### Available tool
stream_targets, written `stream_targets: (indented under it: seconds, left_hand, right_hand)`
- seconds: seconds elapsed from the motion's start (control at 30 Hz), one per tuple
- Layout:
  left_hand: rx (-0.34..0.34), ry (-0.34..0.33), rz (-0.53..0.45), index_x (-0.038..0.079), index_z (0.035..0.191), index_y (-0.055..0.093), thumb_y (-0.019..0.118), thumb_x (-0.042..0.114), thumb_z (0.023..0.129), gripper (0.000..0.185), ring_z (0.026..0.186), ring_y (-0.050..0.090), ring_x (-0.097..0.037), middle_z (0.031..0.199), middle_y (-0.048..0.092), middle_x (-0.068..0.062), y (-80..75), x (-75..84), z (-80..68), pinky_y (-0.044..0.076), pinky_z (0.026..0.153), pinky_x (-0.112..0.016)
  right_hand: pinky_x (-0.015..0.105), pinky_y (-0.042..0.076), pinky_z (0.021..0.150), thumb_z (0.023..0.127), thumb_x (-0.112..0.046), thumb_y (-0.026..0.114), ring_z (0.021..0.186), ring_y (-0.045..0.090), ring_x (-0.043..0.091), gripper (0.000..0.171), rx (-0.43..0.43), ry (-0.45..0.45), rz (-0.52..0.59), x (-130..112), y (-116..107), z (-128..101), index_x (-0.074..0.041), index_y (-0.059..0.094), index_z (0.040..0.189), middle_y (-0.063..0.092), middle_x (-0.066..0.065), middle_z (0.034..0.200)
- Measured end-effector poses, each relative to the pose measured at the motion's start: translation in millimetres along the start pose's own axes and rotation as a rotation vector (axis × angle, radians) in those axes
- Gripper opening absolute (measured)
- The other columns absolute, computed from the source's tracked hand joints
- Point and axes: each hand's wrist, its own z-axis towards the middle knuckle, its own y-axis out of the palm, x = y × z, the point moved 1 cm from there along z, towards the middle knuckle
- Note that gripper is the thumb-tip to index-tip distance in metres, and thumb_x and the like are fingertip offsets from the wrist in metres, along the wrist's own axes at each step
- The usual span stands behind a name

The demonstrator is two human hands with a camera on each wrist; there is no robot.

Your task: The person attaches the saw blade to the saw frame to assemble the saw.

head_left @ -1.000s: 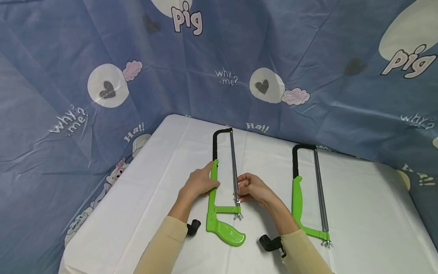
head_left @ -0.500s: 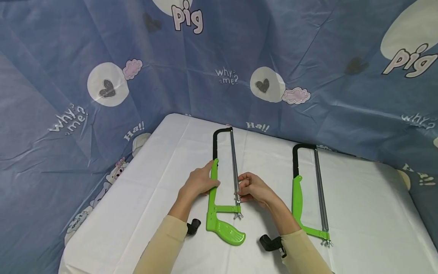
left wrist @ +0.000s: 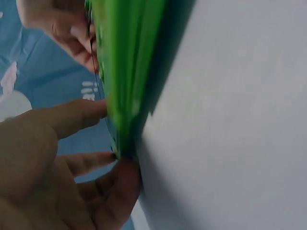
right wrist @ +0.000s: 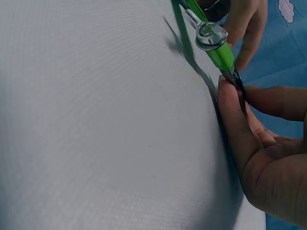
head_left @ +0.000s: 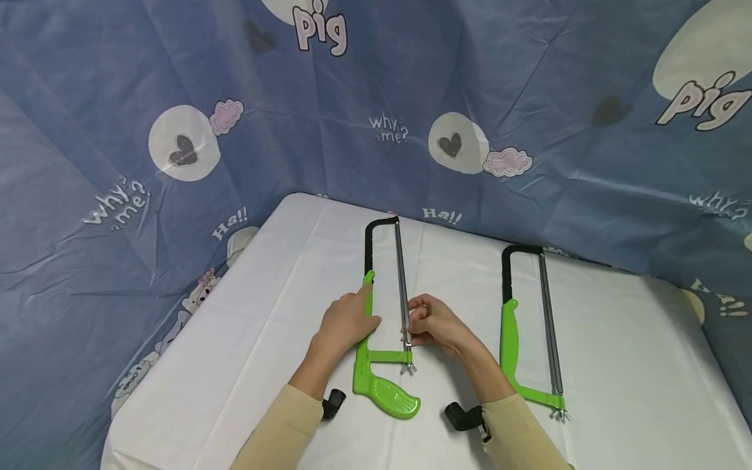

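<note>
A hacksaw with a green handle (head_left: 395, 398), black front frame and grey blade (head_left: 402, 274) lies in the middle of the white table in the head view. My left hand (head_left: 346, 320) holds its green back bar (left wrist: 129, 62), thumb on one side and fingers on the other in the left wrist view. Across the frame, my right hand (head_left: 436, 324) pinches the blade near its handle end. The right wrist view has the thumb and a fingertip on the blade, beyond a silver wing nut (right wrist: 211, 36). My left palm covers part of the back bar.
To the right lies a second green and black hacksaw (head_left: 510, 339), partly behind my right forearm. White cloth covers the table (head_left: 235, 391). A blue printed curtain (head_left: 329, 150) hangs along the back and left edges.
My left hand has shifted slightly along the back bar toward the handle, its index finger now lying over the bar. The right hand keeps its pinch, and the hacksaw stays in place.
</note>
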Motion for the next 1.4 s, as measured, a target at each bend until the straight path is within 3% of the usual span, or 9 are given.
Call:
stream_targets:
  seconds: [0.1,0.23,0.4,0.67,0.83,1.17,1.4]
  left_hand:
    - [0.049,0.062,0.081,0.004,0.140,0.053,0.072,0.025,0.084,0.063,0.075,0.063,-0.029,0.106,0.065,-0.022,0.2,7.7,-6.8,0.052,0.059,-0.039]
    - [0.061,0.103,0.138,0.005,0.116,0.066,0.077,0.028,0.080,0.044,0.078,0.058,-0.026,0.101,0.059,-0.016,-0.5,14.1,-14.5,0.048,0.056,-0.038]
    - [0.001,0.180,0.132,0.012,0.093,0.069,0.083,0.035,0.075,0.032,0.084,0.047,-0.020,0.094,0.051,-0.004,-1.3,19.7,-22.2,0.041,0.057,-0.031]
    - [-0.124,0.265,0.115,0.022,0.065,0.059,0.084,0.047,0.071,0.035,0.066,0.044,-0.012,0.080,0.049,0.005,2.0,25.8,-35.8,0.037,0.053,-0.026]
    - [-0.117,0.282,0.154,0.023,0.061,0.056,0.085,0.050,0.069,0.040,0.062,0.044,-0.011,0.074,0.049,0.006,5.2,26.9,-38.7,0.036,0.051,-0.025]
    - [-0.067,0.318,0.265,0.024,0.062,0.054,0.080,0.071,0.060,0.053,0.058,0.043,-0.010,0.071,0.048,0.009,11.9,29.0,-38.9,0.035,0.050,-0.026]
    - [-0.062,0.332,0.342,0.021,0.072,0.062,0.080,0.068,0.062,0.052,0.064,0.046,-0.012,0.073,0.051,0.007,13.9,33.4,-40.0,0.038,0.055,-0.028]
  right_hand:
    - [0.029,0.057,0.060,0.084,0.011,0.058,0.067,0.061,0.016,0.050,0.005,-0.010,0.006,0.4,-0.4,0.0,0.007,0.040,0.130,0.057,0.002,0.083]
    - [0.028,0.057,0.060,0.085,0.011,0.057,0.066,0.061,0.014,0.050,-0.003,-0.015,0.019,0.2,0.4,-0.5,0.007,0.038,0.131,0.058,0.000,0.081]
    - [0.029,0.058,0.060,0.084,0.012,0.056,0.067,0.061,0.014,0.051,0.001,-0.024,0.024,0.3,0.5,-0.9,0.008,0.038,0.131,0.059,0.000,0.081]
    - [0.028,0.057,0.060,0.084,0.012,0.056,0.068,0.060,0.014,0.051,0.012,-0.017,0.025,-0.4,1.7,-1.0,0.007,0.039,0.131,0.057,0.002,0.084]
    - [0.028,0.057,0.060,0.083,0.012,0.056,0.068,0.060,0.015,0.051,0.016,-0.018,0.022,0.1,2.0,-0.6,0.007,0.040,0.130,0.055,0.002,0.085]
    - [0.028,0.057,0.060,0.082,0.011,0.055,0.068,0.059,0.015,0.051,0.013,-0.022,0.022,1.2,1.4,-0.2,0.007,0.039,0.130,0.056,0.003,0.084]
    - [0.027,0.057,0.060,0.082,0.011,0.056,0.068,0.059,0.015,0.052,0.009,-0.019,0.023,1.7,1.2,-0.1,0.007,0.039,0.131,0.056,0.003,0.084]
